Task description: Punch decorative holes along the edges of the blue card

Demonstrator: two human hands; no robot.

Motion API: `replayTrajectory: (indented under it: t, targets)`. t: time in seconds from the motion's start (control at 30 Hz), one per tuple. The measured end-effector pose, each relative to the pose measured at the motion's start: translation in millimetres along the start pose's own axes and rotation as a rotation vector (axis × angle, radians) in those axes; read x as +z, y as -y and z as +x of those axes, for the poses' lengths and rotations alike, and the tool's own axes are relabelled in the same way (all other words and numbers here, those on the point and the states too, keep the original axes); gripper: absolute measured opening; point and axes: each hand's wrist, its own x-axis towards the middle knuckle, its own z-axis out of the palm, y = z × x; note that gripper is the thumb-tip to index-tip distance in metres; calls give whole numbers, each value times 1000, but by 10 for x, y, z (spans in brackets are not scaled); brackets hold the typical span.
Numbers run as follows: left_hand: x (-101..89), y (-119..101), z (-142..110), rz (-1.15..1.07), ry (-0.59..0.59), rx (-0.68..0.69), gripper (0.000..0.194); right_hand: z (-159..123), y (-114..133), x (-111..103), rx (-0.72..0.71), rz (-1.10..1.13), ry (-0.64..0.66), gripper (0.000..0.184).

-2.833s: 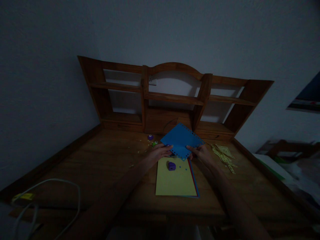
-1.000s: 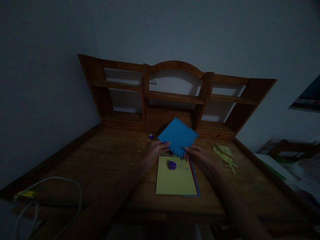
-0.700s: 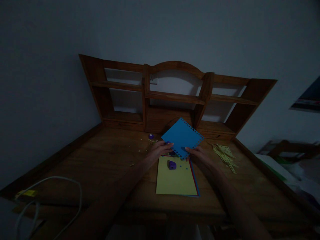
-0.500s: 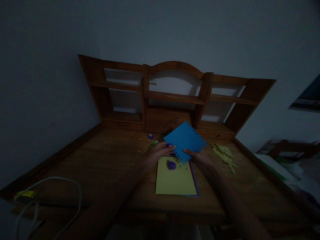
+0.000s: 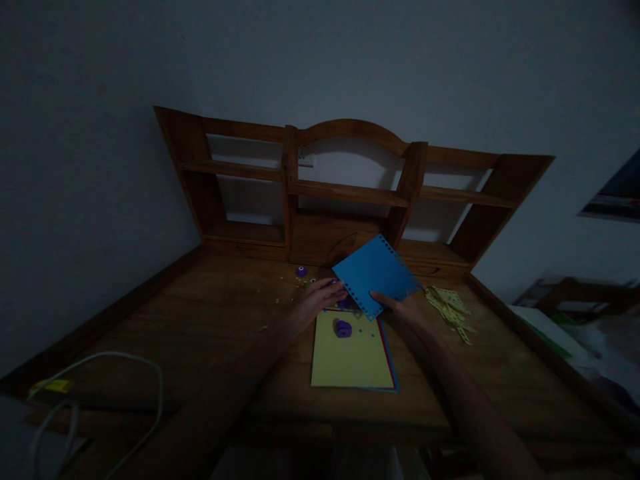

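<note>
A blue paper square (image 5: 376, 274) with small holes punched along its edges is held tilted above the wooden desk (image 5: 210, 327). My right hand (image 5: 400, 308) grips its lower right edge from beneath. My left hand (image 5: 320, 298) is closed at the sheet's lower left edge around a small purple punch, mostly hidden. Below lies a stack of coloured paper with a yellow sheet (image 5: 350, 357) on top. A second purple punch (image 5: 343, 328) and tiny blue dots rest on that yellow sheet.
Another purple punch (image 5: 301, 271) and scattered paper bits lie behind my left hand. Yellow punched strips (image 5: 449, 308) sit at the right. A wooden shelf hutch (image 5: 350, 193) stands at the back. A white cable (image 5: 100, 393) loops at the near left.
The blue sheet has been turned and shifted to the right. My right hand slid further along under its right edge. My left hand stayed at the lower left edge.
</note>
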Motion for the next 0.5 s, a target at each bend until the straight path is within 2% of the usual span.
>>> replayTrajectory:
  t: [0.23, 0.5]
  targets:
    - [15, 1, -25, -15, 45, -17, 30, 24, 6, -8, 21, -4, -46, 78]
    - [13, 5, -6, -51, -1, -46, 30, 41, 4, -12, 2, -62, -89, 77]
